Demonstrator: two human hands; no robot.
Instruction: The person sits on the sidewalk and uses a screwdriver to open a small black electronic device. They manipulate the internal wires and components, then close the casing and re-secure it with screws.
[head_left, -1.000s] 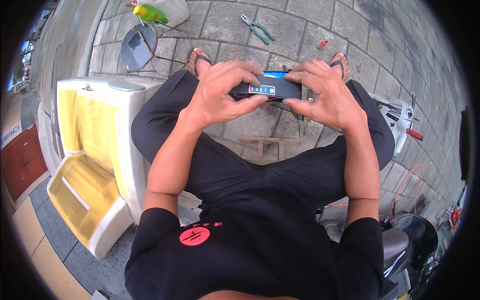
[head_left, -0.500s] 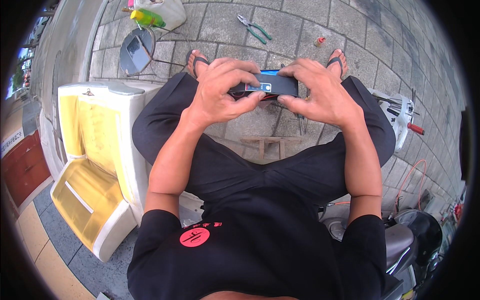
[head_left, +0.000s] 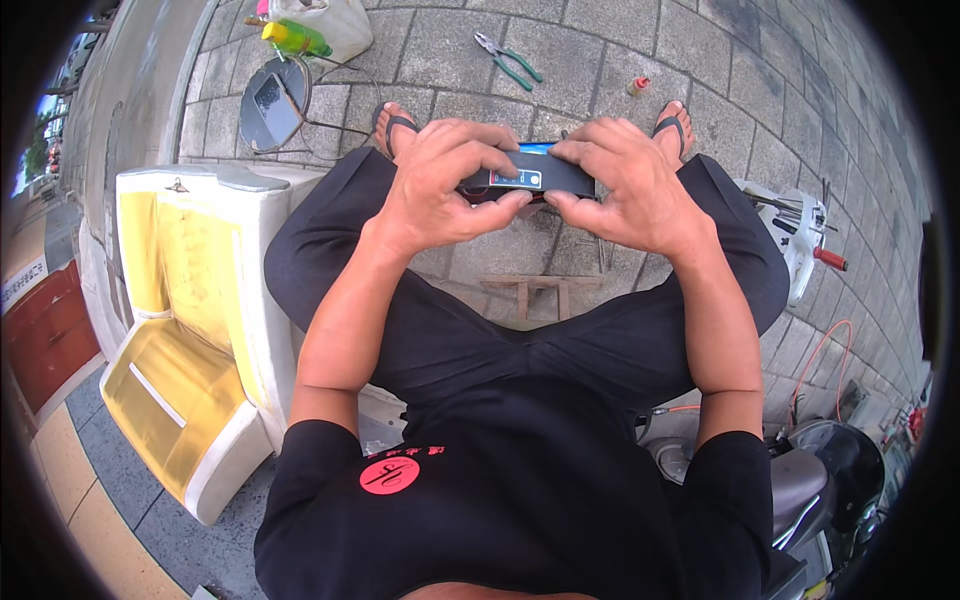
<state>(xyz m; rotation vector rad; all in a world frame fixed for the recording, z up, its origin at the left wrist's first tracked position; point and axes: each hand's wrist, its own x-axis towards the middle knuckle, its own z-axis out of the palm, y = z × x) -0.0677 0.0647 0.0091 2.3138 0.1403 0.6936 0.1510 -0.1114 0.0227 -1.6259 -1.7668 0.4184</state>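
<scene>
A black oblong box-shaped device [head_left: 568, 174] with a small panel on its face and a blue part along its far side is held level between my knees. My left hand [head_left: 450, 180] grips its left end, with fingers over the top and the thumb at the near edge. At the right end my right hand [head_left: 630, 180] holds it the same way, fingers curled over and thumb below. Both thumb tips lie close together near the device's front edge. The underside is hidden.
Green-handled pliers [head_left: 510, 62] and a small red-capped bottle [head_left: 637, 86] lie on the paving ahead. A round black stand [head_left: 275, 100] holds a phone-like slab at far left. Beside me are a yellow-white chair [head_left: 190, 330], a white tool holder [head_left: 800, 245] and a motorbike [head_left: 810, 490].
My right thumb and fingers have shifted slightly left along the device. The device is tilted a little differently, and both hands still hold it.
</scene>
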